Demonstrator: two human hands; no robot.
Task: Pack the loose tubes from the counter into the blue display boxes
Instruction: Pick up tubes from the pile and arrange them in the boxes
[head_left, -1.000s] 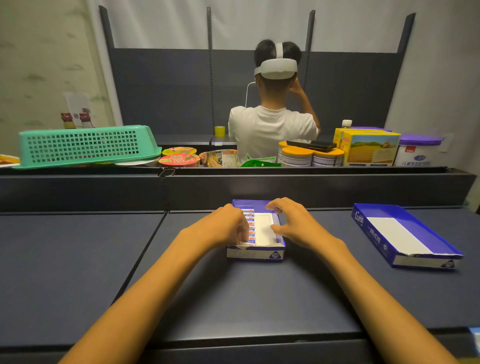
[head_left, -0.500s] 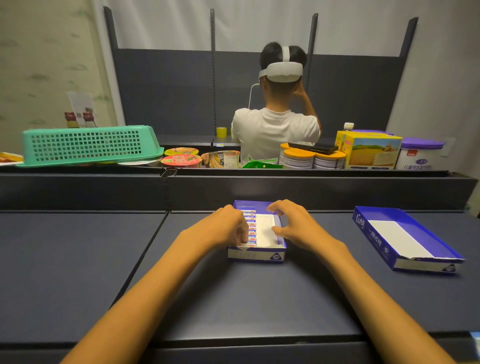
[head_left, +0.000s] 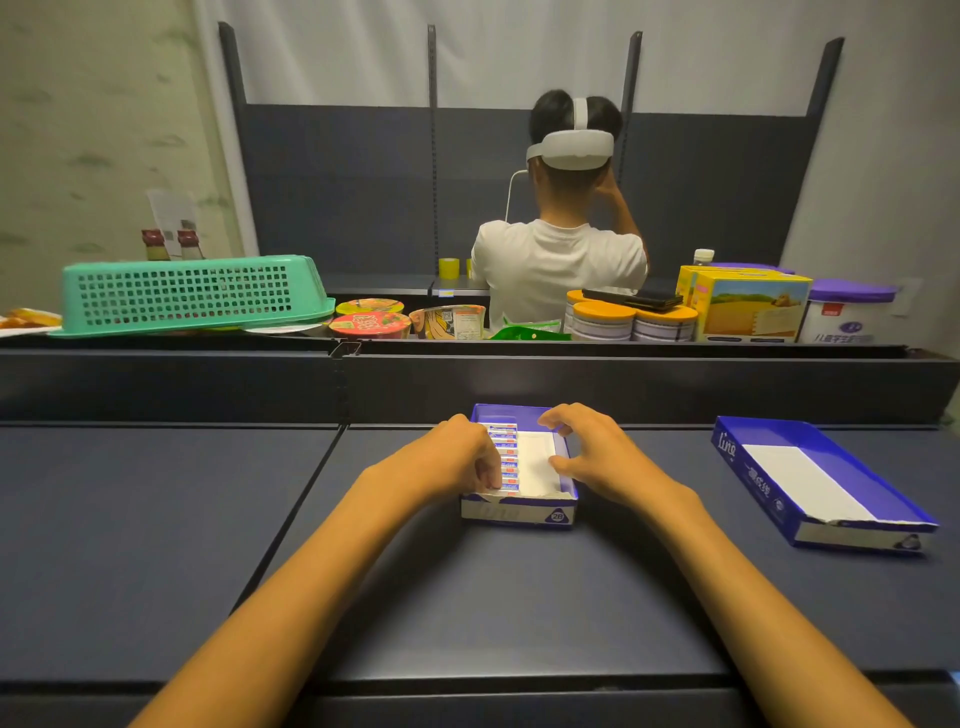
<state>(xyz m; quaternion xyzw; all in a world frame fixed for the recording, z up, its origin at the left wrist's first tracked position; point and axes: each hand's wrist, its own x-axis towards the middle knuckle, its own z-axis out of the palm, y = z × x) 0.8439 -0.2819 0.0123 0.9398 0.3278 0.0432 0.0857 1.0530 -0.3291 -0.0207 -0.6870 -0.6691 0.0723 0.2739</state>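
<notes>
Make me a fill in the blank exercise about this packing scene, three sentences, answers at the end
1. Both hands work at the blue box in the ____ of the counter.
2. The tubes lie along the box's ____ side.
3. The second box, on the right, holds ____ tubes.

Missing words: middle; left; no

Counter (head_left: 156, 519) lies bare left of the box (head_left: 519, 514); second box (head_left: 821, 483) blocks right.

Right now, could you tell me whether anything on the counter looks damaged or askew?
The near edges of both blue boxes look torn: the centre box and the angled empty box on the right.
</notes>
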